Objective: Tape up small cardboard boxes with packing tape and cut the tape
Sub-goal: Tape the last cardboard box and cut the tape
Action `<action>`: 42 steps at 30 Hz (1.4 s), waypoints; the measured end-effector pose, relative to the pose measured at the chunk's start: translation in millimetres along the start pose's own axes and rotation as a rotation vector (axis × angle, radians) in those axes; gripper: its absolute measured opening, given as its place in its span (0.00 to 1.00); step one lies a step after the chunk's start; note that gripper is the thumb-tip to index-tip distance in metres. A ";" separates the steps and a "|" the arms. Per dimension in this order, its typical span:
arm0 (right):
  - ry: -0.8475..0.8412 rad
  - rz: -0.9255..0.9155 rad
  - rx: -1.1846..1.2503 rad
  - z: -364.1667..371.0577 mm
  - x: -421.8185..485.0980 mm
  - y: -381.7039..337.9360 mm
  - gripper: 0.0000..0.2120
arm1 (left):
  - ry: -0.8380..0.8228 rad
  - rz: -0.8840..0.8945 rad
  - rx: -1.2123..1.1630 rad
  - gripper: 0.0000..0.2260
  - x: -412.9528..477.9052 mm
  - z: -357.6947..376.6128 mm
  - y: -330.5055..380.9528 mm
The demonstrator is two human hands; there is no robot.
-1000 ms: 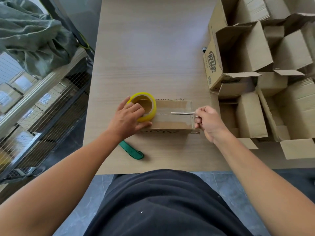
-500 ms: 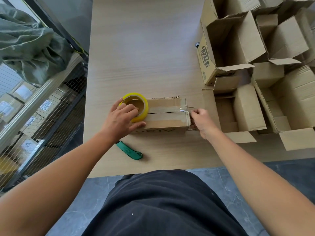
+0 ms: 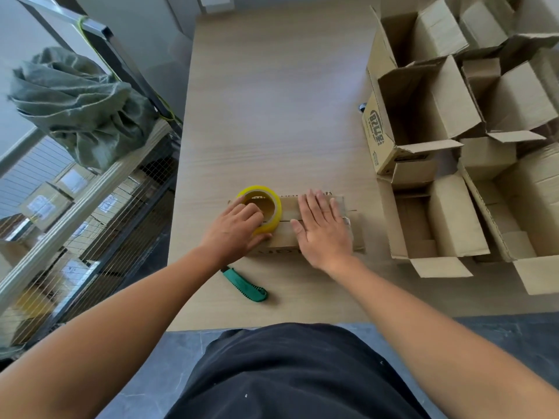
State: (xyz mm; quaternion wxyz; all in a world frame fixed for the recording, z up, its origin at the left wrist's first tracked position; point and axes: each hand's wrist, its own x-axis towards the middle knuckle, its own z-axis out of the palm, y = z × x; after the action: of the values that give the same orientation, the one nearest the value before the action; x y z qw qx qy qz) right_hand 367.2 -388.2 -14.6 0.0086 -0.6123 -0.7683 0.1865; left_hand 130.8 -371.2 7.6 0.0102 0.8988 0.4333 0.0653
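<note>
A small closed cardboard box point(image 3: 286, 237) lies on the wooden table point(image 3: 272, 116) close to its front edge. Clear tape runs along the box's top seam from a yellow tape roll point(image 3: 259, 208) standing on the box's left end. My left hand point(image 3: 234, 232) grips that roll. My right hand point(image 3: 322, 229) lies flat, fingers spread, on the taped top of the box toward its right end. A green utility knife point(image 3: 245, 285) rests on the table just in front of the box, under my left wrist.
Several open and folded cardboard boxes point(image 3: 453, 131) crowd the right side of the table. A wire shelving rack point(image 3: 75, 222) holding a green sack point(image 3: 81, 107) stands left of the table. The table's front edge is near my body.
My right hand let go of the tape end at the box's right end and moved onto the box top, lying flat. My left hand stayed on the roll.
</note>
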 end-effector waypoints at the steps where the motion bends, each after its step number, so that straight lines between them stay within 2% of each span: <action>1: 0.011 0.032 -0.033 3.6 1.5 0.7 0.33 | -0.008 0.045 -0.009 0.16 1.1 -5.8 -3.8; 4: 0.018 0.049 -0.021 7.3 5.2 -1.2 0.33 | -0.019 0.223 -0.021 0.15 6.0 -25.0 -10.9; 6: 0.029 0.066 -0.008 6.1 6.2 -2.3 0.32 | -0.072 0.247 -0.010 0.19 13.8 -41.9 -13.0; 8: 0.024 0.073 0.028 2.7 6.9 -1.3 0.32 | -0.120 0.098 -0.071 0.23 21.4 -57.1 -22.7; 10: -0.005 0.083 0.024 0.9 7.4 -0.9 0.31 | -0.190 -0.098 -0.109 0.24 19.7 -67.9 -43.7; 11: -0.009 0.095 0.001 1.3 8.6 -0.9 0.31 | -0.212 -0.143 -0.070 0.23 17.2 -70.4 -56.9; 13: -0.024 0.119 -0.045 1.6 10.9 -2.2 0.31 | -0.308 -0.170 0.048 0.22 11.4 -72.8 -79.8; 15: -0.031 0.138 -0.086 2.4 11.6 -4.0 0.31 | -0.392 -0.190 0.061 0.22 8.0 -67.9 -92.6; 19: -0.047 0.191 -0.111 0.8 14.6 -5.9 0.32 | -0.472 -0.266 -0.132 0.21 10.9 -39.8 -99.7; 23: -0.144 0.289 -0.057 -10.7 20.1 -15.8 0.33 | -0.448 -0.330 -0.298 0.24 3.5 -16.8 -110.0; 25: -0.042 0.350 0.035 -17.8 20.7 -28.6 0.33 | -0.440 -0.348 -0.355 0.26 0.6 -10.6 -112.8; 26: 0.098 0.347 0.058 -18.6 17.7 -38.8 0.32 | -0.437 -0.347 -0.376 0.27 0.0 -7.8 -113.8; 27: 0.275 0.292 0.069 -15.8 12.5 -52.9 0.31 | -0.432 -0.342 -0.396 0.27 -0.7 -4.5 -114.9; 28: 0.436 0.161 0.077 -8.1 6.1 -71.3 0.30 | -0.426 -0.334 -0.414 0.27 -0.8 -1.8 -116.2; 29: 0.528 -0.026 0.097 6.1 -1.6 -93.8 0.27 | -0.415 -0.324 -0.435 0.27 -0.4 0.7 -118.1; 30: 0.537 -0.212 0.124 25.5 -11.2 -116.3 0.25 | -0.401 -0.315 -0.460 0.27 -0.3 3.8 -119.7; 31: 0.473 -0.350 0.131 48.3 -21.8 -134.7 0.24 | -0.386 -0.306 -0.483 0.26 0.1 6.4 -121.0; 32: 0.377 -0.411 0.111 72.1 -32.3 -149.8 0.23 | -0.373 -0.301 -0.496 0.26 -0.5 7.7 -121.2; 33: 0.303 -0.385 0.071 94.7 -41.0 -160.9 0.24 | -0.363 -0.300 -0.499 0.25 -1.4 8.0 -121.5; 34: 0.244 -0.282 0.024 114.0 -47.7 -167.2 0.26 | -0.351 -0.297 -0.497 0.25 -1.7 8.6 -121.4; 37: 0.115 0.177 -0.054 146.2 -53.3 -174.1 0.29 | -0.318 -0.281 -0.484 0.25 -2.1 11.4 -122.2; 38: 0.088 0.230 -0.084 148.1 -52.3 -175.8 0.26 | -0.315 -0.276 -0.475 0.25 -2.0 11.3 -122.6; 40: 0.125 0.196 -0.093 148.6 -57.4 -174.5 0.18 | -0.316 -0.273 -0.467 0.25 -2.9 9.0 -121.3; 42: 0.177 0.196 0.084 141.1 -72.9 -171.8 0.14 | -0.326 -0.280 -0.483 0.25 -3.8 6.9 -120.1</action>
State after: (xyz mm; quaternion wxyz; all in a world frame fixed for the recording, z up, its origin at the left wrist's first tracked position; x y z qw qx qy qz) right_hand 190.3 -527.0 -79.1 0.0836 -0.6974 -0.6926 0.1639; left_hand 35.9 -298.9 -8.7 0.3015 0.8006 0.5175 0.0192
